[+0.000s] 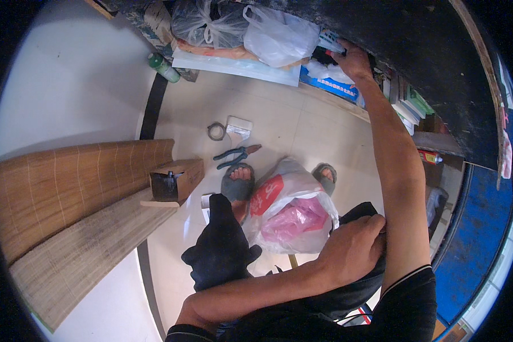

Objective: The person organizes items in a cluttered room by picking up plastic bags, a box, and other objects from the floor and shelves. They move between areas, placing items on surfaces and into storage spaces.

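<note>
My right hand [354,62] reaches onto the low shelf under the black board. Its fingertips are beside a white and green printed packet [330,40], above a blue carton [335,87] with white plastic in it. Whether the fingers grip anything is hard to see. My left hand [352,246] lies over my right thigh, against my right forearm, its fingers curled and partly hidden. Between my feet stands a white plastic bag [263,231] with red print, its mouth open around a pink plastic bag [297,218].
Pliers [237,156], a tape roll [216,131] and a white flat box [239,126] lie on the tiles. At left are an open cardboard box [190,177] and a bamboo mat [85,184]. A green bottle [163,67] and tied plastic bags [280,36] sit ahead.
</note>
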`<state>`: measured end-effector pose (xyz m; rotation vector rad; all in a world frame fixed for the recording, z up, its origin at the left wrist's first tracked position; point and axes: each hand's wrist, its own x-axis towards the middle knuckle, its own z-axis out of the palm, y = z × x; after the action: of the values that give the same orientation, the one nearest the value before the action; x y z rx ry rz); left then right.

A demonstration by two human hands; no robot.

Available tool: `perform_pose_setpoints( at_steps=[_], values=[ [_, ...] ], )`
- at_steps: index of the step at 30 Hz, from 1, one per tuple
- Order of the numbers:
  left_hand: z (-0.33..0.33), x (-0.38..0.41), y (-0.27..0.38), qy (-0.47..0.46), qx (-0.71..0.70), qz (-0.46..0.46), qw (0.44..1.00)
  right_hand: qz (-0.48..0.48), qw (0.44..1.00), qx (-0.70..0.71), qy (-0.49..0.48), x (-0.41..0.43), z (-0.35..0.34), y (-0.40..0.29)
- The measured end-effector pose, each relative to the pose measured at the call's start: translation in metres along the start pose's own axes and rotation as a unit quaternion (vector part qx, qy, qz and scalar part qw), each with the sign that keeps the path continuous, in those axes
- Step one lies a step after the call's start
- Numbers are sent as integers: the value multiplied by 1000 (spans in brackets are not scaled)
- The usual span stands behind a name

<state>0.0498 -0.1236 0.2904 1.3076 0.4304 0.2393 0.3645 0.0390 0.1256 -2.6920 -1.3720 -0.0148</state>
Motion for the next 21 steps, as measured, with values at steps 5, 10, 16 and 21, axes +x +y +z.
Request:
perform_pose_setpoints(
  at_steps=[5,10,16,21],
  values=[
    [9,0,-2,-18,-1,27,999,-51,996,-14,68,-35,-17,35],
    [6,-7,-9,-91,141,73,983,38,979,185,-83,-141,-54,48],
    [27,-58,-35,-447,335,39,829,156,901,322,-244,-341,-76,64],
    [26,-81,-52,-481,341,-1,808,425,724,507,-193,-440,-107,7]
  ],
)
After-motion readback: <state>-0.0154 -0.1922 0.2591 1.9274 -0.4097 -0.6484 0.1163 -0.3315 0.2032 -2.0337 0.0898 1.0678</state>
